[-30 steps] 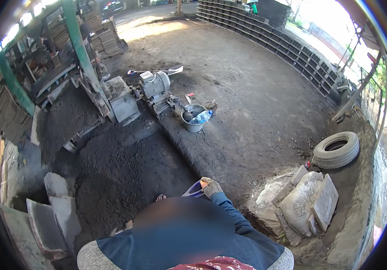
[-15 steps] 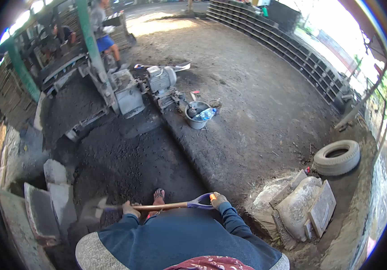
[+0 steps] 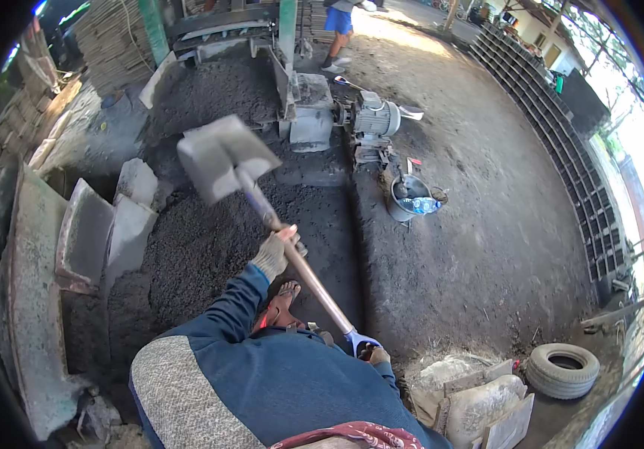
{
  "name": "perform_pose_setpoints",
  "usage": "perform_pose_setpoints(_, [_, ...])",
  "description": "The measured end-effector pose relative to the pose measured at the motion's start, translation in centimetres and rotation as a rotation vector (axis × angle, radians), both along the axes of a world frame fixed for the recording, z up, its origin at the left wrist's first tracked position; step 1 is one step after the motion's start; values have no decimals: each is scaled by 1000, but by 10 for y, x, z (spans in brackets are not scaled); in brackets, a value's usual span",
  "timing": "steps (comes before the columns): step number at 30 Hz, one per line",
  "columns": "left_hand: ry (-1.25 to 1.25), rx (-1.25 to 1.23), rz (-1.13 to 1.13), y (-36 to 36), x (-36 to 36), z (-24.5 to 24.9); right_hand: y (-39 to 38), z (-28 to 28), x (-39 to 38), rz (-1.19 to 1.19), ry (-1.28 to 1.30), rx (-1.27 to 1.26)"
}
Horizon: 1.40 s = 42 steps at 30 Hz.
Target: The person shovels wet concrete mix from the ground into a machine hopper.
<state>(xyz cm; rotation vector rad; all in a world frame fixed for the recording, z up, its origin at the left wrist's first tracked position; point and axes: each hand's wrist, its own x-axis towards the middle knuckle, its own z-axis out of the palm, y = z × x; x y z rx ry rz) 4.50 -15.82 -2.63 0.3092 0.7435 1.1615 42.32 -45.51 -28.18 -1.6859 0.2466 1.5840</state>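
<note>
A shovel (image 3: 314, 288) slants across the view, its broad grey blade raised up and to the left above the dark loose material (image 3: 198, 239). No load shows on the blade. Around the lower part of the wooden shaft, my gloved left hand (image 3: 278, 251) is closed. My right hand (image 3: 376, 355) grips the purple D-shaped handle close to my body; some of its fingers are hidden by the handle. Below the shaft, my foot (image 3: 284, 295) stands on the dark ground.
Upper centre holds an electric motor (image 3: 376, 116) and a bucket (image 3: 409, 196) with a plastic bottle (image 3: 421, 204). Concrete slabs (image 3: 86, 232) lean at left. A tyre (image 3: 563, 370) and a sack (image 3: 483, 408) lie lower right. Another person (image 3: 339, 26) is at the top.
The shovel has swung from low and nearly level to a raised slant, blade up and forward. My left hand moved forward with it, and the view turned left.
</note>
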Motion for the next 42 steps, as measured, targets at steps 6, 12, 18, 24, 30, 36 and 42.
perform_pose_setpoints(6, [216, 124, 173, 89, -19, 67, 76, 172, -92, -136, 100, 382])
perform_pose_setpoints(12, [445, 94, 220, 159, -55, 43, 122, 304, -155, -212, 248, 517])
perform_pose_setpoints(18, [255, 37, 213, 137, -49, 49, 113, 311, -159, -220, 324, 462])
perform_pose_setpoints(24, [-147, 16, 117, 141, -59, 60, 117, 310, -161, -209, 327, 337])
perform_pose_setpoints(30, [-271, -72, 59, 172, -64, 52, 135, 279, -137, -178, 227, 160])
perform_pose_setpoints(36, [-330, -255, 80, 230, -96, 47, 138, 251, -155, -246, 500, 133])
perform_pose_setpoints(42, [-336, -269, 20, 311, -143, 34, 231, 291, -237, -332, 192, 108])
